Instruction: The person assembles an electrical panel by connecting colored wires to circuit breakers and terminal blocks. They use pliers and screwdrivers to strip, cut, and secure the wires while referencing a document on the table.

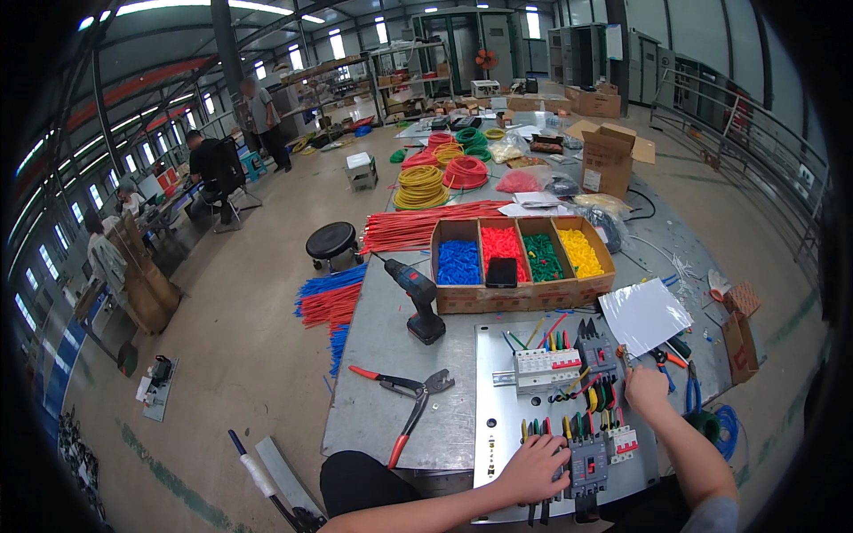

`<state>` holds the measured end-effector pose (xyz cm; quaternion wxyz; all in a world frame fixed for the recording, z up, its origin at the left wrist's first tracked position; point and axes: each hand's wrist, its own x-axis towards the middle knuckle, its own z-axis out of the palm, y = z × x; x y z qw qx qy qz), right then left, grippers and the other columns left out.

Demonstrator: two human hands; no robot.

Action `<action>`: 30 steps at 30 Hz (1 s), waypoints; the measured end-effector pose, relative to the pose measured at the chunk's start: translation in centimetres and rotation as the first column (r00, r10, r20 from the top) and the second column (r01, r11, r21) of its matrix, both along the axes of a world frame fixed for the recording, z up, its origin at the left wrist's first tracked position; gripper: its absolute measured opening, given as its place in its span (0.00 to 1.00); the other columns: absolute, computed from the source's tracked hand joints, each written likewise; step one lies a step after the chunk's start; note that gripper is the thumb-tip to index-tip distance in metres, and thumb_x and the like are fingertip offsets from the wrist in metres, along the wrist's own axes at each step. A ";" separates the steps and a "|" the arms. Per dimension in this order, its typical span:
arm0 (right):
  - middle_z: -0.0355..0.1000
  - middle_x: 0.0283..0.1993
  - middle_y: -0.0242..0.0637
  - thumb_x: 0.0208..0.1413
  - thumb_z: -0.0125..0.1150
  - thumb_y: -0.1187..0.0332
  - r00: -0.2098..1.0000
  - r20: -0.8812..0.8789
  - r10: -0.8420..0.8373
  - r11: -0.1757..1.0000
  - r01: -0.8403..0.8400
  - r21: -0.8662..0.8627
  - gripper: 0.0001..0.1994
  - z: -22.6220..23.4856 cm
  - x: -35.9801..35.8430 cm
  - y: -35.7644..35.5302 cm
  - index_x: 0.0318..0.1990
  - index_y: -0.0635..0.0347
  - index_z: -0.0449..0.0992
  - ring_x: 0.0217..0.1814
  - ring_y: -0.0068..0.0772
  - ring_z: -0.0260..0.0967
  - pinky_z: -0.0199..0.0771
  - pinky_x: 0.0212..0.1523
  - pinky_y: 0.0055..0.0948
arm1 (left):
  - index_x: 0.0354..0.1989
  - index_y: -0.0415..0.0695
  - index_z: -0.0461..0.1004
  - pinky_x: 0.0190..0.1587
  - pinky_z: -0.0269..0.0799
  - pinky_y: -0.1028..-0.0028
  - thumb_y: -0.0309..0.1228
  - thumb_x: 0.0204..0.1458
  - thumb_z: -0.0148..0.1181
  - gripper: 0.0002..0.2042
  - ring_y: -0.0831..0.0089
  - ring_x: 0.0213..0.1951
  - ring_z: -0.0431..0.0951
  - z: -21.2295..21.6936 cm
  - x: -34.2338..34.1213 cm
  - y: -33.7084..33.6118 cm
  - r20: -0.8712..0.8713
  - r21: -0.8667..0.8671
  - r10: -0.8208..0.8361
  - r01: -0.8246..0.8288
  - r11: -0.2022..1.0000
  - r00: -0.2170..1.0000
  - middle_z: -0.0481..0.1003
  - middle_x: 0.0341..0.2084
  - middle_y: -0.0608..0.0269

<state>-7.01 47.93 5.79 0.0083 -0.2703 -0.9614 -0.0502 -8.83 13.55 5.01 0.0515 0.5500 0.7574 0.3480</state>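
Observation:
A metal mounting plate (503,343) lies before me with wired breakers on it. My left hand (535,468) lies over the wires left of the lower grey circuit breaker (588,464), its fingers apart and bent, the tips touching the breaker's side. At the plate's right edge, my right hand (647,389) has its fingers closed near the upper grey circuit breaker (596,346); a small coppery thing shows at the fingertips, too small to name. A row of white miniature breakers (544,369) sits on a rail at the upper left. Another small white breaker (623,444) stands at the lower right.
Left of the plate lie a crimping tool (410,391) with red handles and an upright cordless drill (418,298). Beyond stands a cardboard box (462,300) of coloured caps with a black phone (502,272). A white sheet (644,315) and pliers (693,391) lie right.

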 end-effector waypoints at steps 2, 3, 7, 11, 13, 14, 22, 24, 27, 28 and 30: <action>0.84 0.37 0.51 0.75 0.52 0.56 0.999 -0.039 0.021 0.999 -0.020 0.029 0.20 -0.5 0.0 0.2 0.36 0.62 0.83 0.37 0.58 0.84 0.83 0.41 0.53 | 0.43 0.41 0.76 0.63 0.67 0.58 0.41 0.58 0.63 0.15 0.55 0.58 0.74 -0.1 0.0 0.0 0.002 -0.007 -0.003 0.003 1.000 1.000 0.73 0.55 0.53; 0.84 0.38 0.51 0.74 0.53 0.56 0.998 -0.059 0.022 0.999 -0.020 0.038 0.20 -0.9 0.1 0.4 0.38 0.62 0.82 0.39 0.57 0.83 0.82 0.41 0.53 | 0.43 0.41 0.76 0.63 0.66 0.57 0.41 0.58 0.63 0.15 0.55 0.58 0.74 -0.1 0.0 0.0 0.003 -0.013 -0.004 0.005 1.000 1.000 0.73 0.55 0.53; 0.80 0.42 0.51 0.72 0.55 0.57 0.982 -0.181 0.055 0.994 -0.037 0.102 0.18 -2.9 0.7 0.2 0.42 0.65 0.81 0.47 0.56 0.79 0.79 0.46 0.53 | 0.44 0.41 0.76 0.63 0.67 0.57 0.41 0.58 0.63 0.16 0.54 0.58 0.74 -0.3 0.0 0.1 0.004 -0.013 -0.007 0.007 1.000 1.000 0.73 0.54 0.53; 0.77 0.45 0.51 0.68 0.60 0.56 0.948 -0.300 0.108 0.990 -0.076 0.119 0.18 -4.0 0.8 1.2 0.46 0.67 0.80 0.52 0.55 0.73 0.74 0.53 0.52 | 0.44 0.41 0.76 0.62 0.67 0.58 0.41 0.58 0.63 0.15 0.55 0.57 0.74 -0.4 0.0 0.1 -0.013 0.018 0.003 -0.002 1.000 1.000 0.73 0.54 0.53; 0.77 0.45 0.51 0.68 0.60 0.56 0.947 -0.285 0.147 0.986 -0.117 0.123 0.19 -4.1 0.7 2.5 0.46 0.68 0.80 0.53 0.55 0.72 0.71 0.54 0.52 | 0.44 0.41 0.76 0.62 0.67 0.58 0.41 0.58 0.64 0.15 0.55 0.57 0.74 -0.1 0.1 0.3 -0.013 0.034 0.005 -0.005 0.999 1.000 0.73 0.54 0.53; 0.77 0.45 0.51 0.68 0.60 0.55 0.946 -0.277 0.166 0.983 -0.136 0.125 0.19 -4.1 0.6 3.2 0.46 0.68 0.81 0.53 0.55 0.71 0.70 0.55 0.52 | 0.43 0.41 0.76 0.62 0.67 0.58 0.40 0.58 0.64 0.15 0.55 0.57 0.74 0.0 0.1 0.4 -0.008 0.035 0.003 -0.003 0.999 1.000 0.73 0.54 0.53; 0.79 0.50 0.54 0.66 0.61 0.48 0.951 -0.161 0.262 0.964 -0.251 0.088 0.25 -2.4 -0.6 5.0 0.42 0.67 0.85 0.58 0.55 0.70 0.68 0.61 0.50 | 0.42 0.42 0.76 0.61 0.67 0.58 0.40 0.57 0.64 0.14 0.55 0.56 0.75 0.1 0.2 -0.2 -0.001 0.028 0.000 0.000 1.000 1.000 0.74 0.54 0.55; 0.81 0.49 0.54 0.64 0.62 0.44 0.964 -0.127 0.234 0.972 -0.233 0.020 0.28 -1.9 -0.5 4.9 0.43 0.66 0.86 0.56 0.55 0.74 0.72 0.59 0.50 | 0.42 0.42 0.76 0.61 0.67 0.58 0.40 0.57 0.64 0.14 0.54 0.56 0.75 -0.1 0.2 -0.6 -0.001 0.026 -0.001 0.001 1.000 1.000 0.74 0.54 0.54; 0.84 0.43 0.52 0.62 0.64 0.41 0.991 -0.029 0.127 0.981 -0.130 -0.144 0.29 1.8 -1.0 3.4 0.45 0.63 0.86 0.49 0.55 0.81 0.79 0.53 0.50 | 0.43 0.42 0.76 0.62 0.68 0.56 0.41 0.57 0.64 0.15 0.53 0.57 0.76 -0.3 -0.2 -0.9 -0.030 0.042 0.024 -0.022 0.999 0.999 0.75 0.54 0.54; 0.85 0.41 0.51 0.61 0.65 0.40 0.997 -0.025 0.077 0.984 -0.080 -0.159 0.29 2.3 -0.4 3.8 0.45 0.62 0.87 0.46 0.54 0.82 0.81 0.50 0.50 | 0.43 0.43 0.76 0.62 0.69 0.56 0.41 0.57 0.64 0.15 0.52 0.58 0.76 -0.5 0.2 -0.3 -0.034 0.062 0.009 -0.007 0.998 0.999 0.75 0.54 0.53; 0.86 0.37 0.49 0.60 0.65 0.43 0.998 -0.041 0.046 0.961 -0.056 -0.270 0.24 4.2 -0.2 2.4 0.40 0.57 0.88 0.40 0.52 0.85 0.84 0.44 0.49 | 0.43 0.42 0.78 0.60 0.71 0.53 0.42 0.55 0.67 0.16 0.48 0.57 0.77 -1.4 -0.7 -0.5 -0.020 0.095 -0.007 0.009 0.995 1.000 0.78 0.53 0.49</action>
